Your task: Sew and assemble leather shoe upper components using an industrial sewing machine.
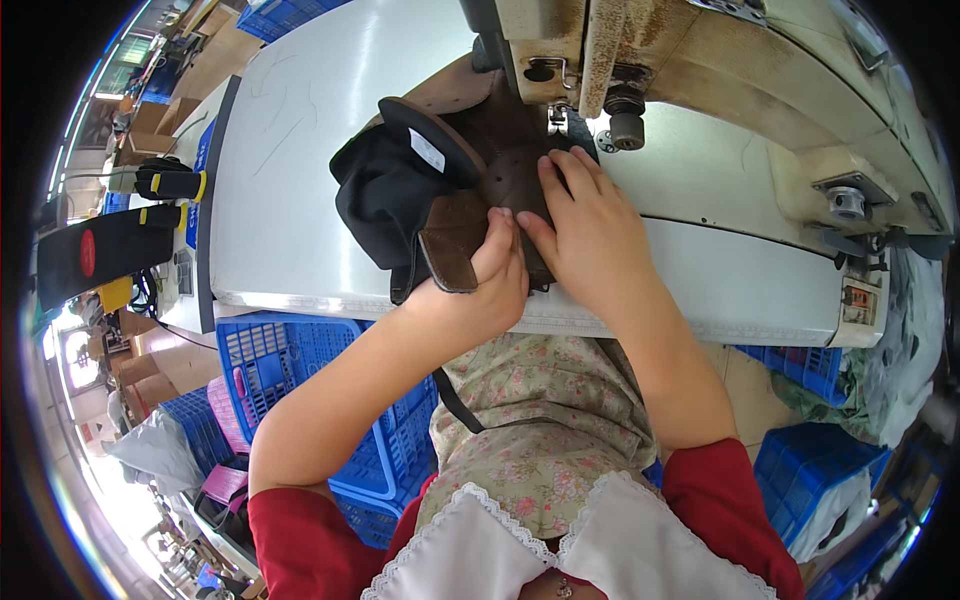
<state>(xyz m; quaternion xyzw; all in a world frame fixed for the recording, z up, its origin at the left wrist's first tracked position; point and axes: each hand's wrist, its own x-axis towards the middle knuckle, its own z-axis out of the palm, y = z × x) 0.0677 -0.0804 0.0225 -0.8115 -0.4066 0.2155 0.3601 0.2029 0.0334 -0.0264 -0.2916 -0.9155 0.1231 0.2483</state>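
Observation:
A brown and black sewn piece (385, 195), which looks like a cap, lies bunched on the white sewing table. It has a curved stiff part (432, 135) with a white label (427, 150), soft black cloth and a brown flap (455, 240). My left hand (490, 275) is closed on the brown material at its near edge. Flat on the brown part rests my right hand (590, 220), fingers stretched toward the presser foot (557, 120) of the sewing machine (720, 60). The piece's far edge reaches that foot; the needle's exact contact is hard to make out.
Blue plastic crates (290, 350) stand below the table at left, and another blue crate (815, 480) at right. Beyond the table's left end is a dark machine part (100, 245) with cables. The sewing machine's arm overhangs the table at the far right.

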